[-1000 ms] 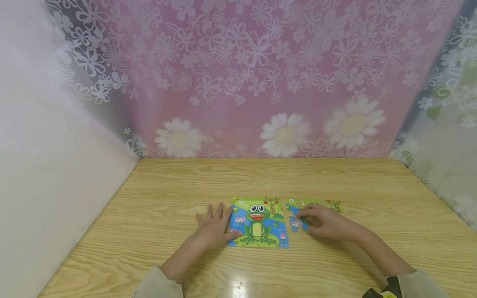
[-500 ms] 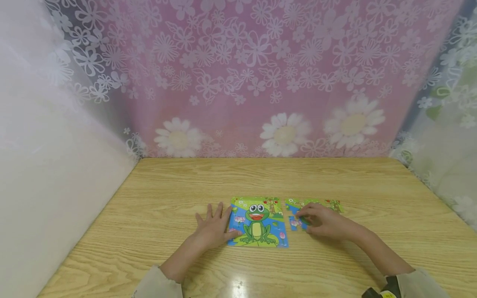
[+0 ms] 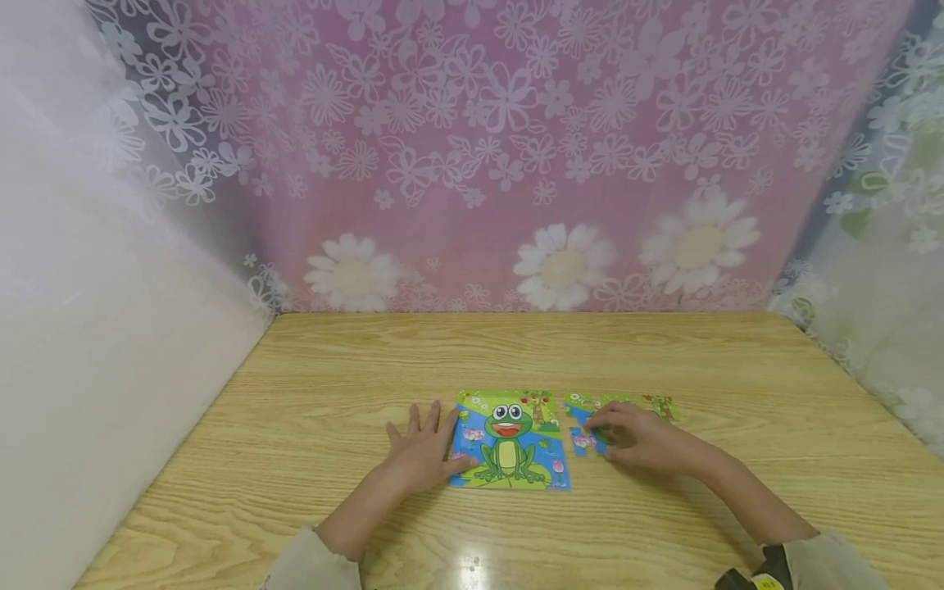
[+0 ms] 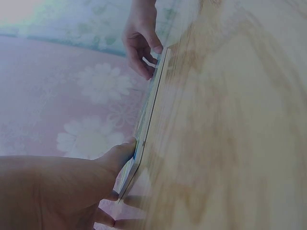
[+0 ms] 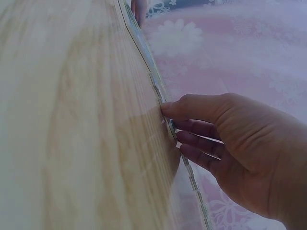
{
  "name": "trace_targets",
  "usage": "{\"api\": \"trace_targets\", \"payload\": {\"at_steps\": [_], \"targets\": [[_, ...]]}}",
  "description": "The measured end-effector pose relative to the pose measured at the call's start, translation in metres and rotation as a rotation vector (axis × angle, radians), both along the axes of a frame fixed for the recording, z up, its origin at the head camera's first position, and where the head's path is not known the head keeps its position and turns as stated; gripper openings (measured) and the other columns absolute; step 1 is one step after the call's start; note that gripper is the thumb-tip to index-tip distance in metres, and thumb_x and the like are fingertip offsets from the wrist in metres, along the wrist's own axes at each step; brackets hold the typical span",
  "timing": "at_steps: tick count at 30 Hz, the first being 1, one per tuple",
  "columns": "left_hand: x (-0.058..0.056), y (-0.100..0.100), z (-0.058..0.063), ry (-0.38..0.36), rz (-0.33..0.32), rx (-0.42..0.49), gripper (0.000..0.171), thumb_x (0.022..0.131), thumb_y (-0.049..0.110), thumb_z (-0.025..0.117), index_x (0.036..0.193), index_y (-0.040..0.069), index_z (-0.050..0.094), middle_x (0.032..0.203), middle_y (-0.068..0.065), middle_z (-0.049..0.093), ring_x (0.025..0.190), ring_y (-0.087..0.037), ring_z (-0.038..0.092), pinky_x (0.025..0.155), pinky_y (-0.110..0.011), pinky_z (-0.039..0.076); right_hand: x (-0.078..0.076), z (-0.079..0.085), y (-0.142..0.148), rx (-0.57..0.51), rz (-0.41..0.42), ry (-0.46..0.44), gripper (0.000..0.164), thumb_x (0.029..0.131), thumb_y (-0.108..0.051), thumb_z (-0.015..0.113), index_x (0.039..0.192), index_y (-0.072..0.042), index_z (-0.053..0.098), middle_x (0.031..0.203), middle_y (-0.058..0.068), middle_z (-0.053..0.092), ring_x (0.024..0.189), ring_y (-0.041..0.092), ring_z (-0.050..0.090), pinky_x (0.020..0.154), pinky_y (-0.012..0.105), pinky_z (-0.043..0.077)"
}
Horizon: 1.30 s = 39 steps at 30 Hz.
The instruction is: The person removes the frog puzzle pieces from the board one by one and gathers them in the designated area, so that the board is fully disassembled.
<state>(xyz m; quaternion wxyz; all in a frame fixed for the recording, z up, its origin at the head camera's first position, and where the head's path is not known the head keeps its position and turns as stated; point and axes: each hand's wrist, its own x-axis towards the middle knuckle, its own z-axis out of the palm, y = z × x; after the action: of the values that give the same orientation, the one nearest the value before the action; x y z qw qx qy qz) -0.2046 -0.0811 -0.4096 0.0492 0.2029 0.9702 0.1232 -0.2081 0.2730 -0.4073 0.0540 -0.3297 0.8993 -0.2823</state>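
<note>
A square frog picture board lies flat on the wooden table. My left hand rests at its left side, fingers spread straight, with the thumb on the board's lower left edge. In the left wrist view that thumb is on the board's edge. Just right of the board, loose jigsaw puzzle pieces with matching frog art lie flat. My right hand is over them, thumb and bent fingers pinching a piece it partly covers. In the right wrist view the fingertips meet the thin row of pieces.
The wooden table extends around the board and pieces. A pink flowered curtain hangs behind it, with a pale wall at left and a flowered sheet at right. A dark strap is on the right wrist.
Both hands stay in place. The board and pieces look unmoved apart from a very slight shift of the whole head view.
</note>
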Motion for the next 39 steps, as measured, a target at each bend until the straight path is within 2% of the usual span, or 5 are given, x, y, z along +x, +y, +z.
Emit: {"api": "trace_targets", "payload": {"at_steps": [6, 16, 22, 29, 39], "targets": [[0.0, -0.002, 0.0, -0.001, -0.003, 0.005, 0.084, 0.083, 0.061, 0.051, 0.144, 0.008, 0.029, 0.145, -0.024, 0.022, 0.129, -0.052, 0.011, 0.087, -0.075, 0.011, 0.0, 0.003, -0.004, -0.002, -0.019, 0.001, 0.039, 0.085, -0.021, 0.067, 0.12, -0.007, 0.058, 0.116, 0.005, 0.05, 0.106, 0.029, 0.048, 0.086, 0.049, 0.041], [0.001, -0.003, 0.002, -0.008, -0.004, 0.011, 0.084, 0.083, 0.061, 0.051, 0.144, 0.007, 0.029, 0.145, -0.025, 0.022, 0.128, -0.052, 0.011, 0.087, -0.075, 0.011, -0.004, 0.012, -0.034, 0.022, 0.035, 0.058, 0.038, 0.086, -0.021, 0.066, 0.12, -0.006, 0.058, 0.111, 0.002, 0.052, 0.091, 0.019, 0.05, 0.072, 0.033, 0.046], [0.001, -0.002, 0.003, -0.009, -0.007, 0.008, 0.083, 0.084, 0.061, 0.051, 0.144, 0.008, 0.029, 0.145, -0.025, 0.021, 0.128, -0.052, 0.01, 0.087, -0.075, 0.011, -0.012, 0.014, -0.059, 0.016, 0.087, 0.057, 0.039, 0.086, -0.015, 0.066, 0.123, -0.007, 0.057, 0.113, 0.003, 0.052, 0.096, 0.02, 0.049, 0.075, 0.036, 0.045], [0.002, -0.001, 0.005, -0.005, -0.006, -0.002, 0.082, 0.084, 0.06, 0.051, 0.144, 0.007, 0.031, 0.145, -0.024, 0.023, 0.128, -0.052, 0.012, 0.087, -0.074, 0.012, -0.021, 0.01, -0.086, 0.055, 0.082, 0.026, 0.039, 0.087, -0.022, 0.066, 0.123, -0.012, 0.057, 0.12, 0.001, 0.051, 0.11, 0.021, 0.046, 0.086, 0.038, 0.043], [0.001, 0.0, 0.004, 0.01, -0.016, -0.011, 0.082, 0.084, 0.06, 0.05, 0.143, 0.006, 0.031, 0.144, -0.026, 0.023, 0.127, -0.053, 0.013, 0.086, -0.075, 0.014, -0.026, 0.011, -0.111, 0.113, 0.064, 0.047, 0.042, 0.085, -0.027, 0.067, 0.122, -0.011, 0.058, 0.111, -0.002, 0.053, 0.099, 0.016, 0.05, 0.082, 0.036, 0.045]]}}
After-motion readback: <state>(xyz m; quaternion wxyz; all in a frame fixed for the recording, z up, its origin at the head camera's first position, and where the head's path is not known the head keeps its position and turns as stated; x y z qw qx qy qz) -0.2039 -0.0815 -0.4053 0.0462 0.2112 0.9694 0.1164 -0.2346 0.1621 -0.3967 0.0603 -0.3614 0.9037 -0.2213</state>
